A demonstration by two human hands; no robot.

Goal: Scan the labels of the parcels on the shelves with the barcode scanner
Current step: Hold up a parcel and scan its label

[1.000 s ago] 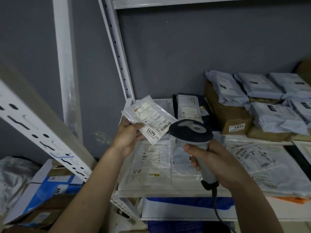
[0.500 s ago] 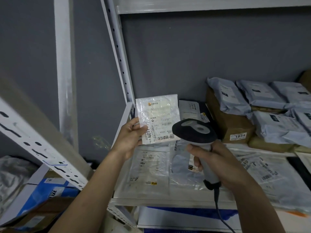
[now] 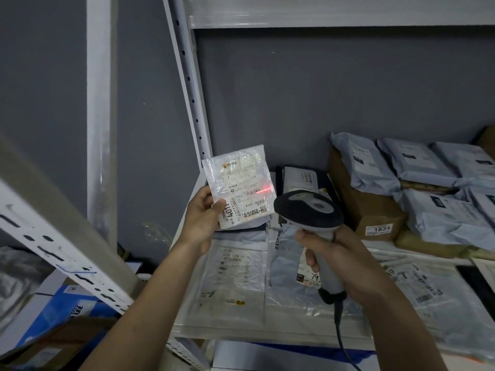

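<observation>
- The small clear parcel [image 3: 238,187] is what I'm watching — it is held up, nearly upright, above the front left part of the shelf [image 3: 267,332], with its label facing me and a red scan line glowing across the label's right side.
- My left hand [image 3: 201,219] pinches the parcel at its lower left edge: thumb on the front by the printed "4011", the other fingers curled behind it.
- My right hand [image 3: 340,259] has its fingers wrapped round the grip of the barcode scanner [image 3: 308,210], index finger at the front of the handle; the dark head sits just right of and below the parcel, aimed at the label, and its cable drops from the base of the handle.
- Under both hands I see flat clear mailers [image 3: 235,279] lying side by side on the shelf board, labels up.
- Further right a brown carton [image 3: 375,210] marked "1834" carries grey poly bags [image 3: 417,162]; more grey bags are stacked beside it.
- Behind it all — a grey wall [image 3: 321,89] and the white perforated upright [image 3: 187,76] of the rack.
- Low on the left, a blue-and-white box [image 3: 67,306] sits near the floor.
</observation>
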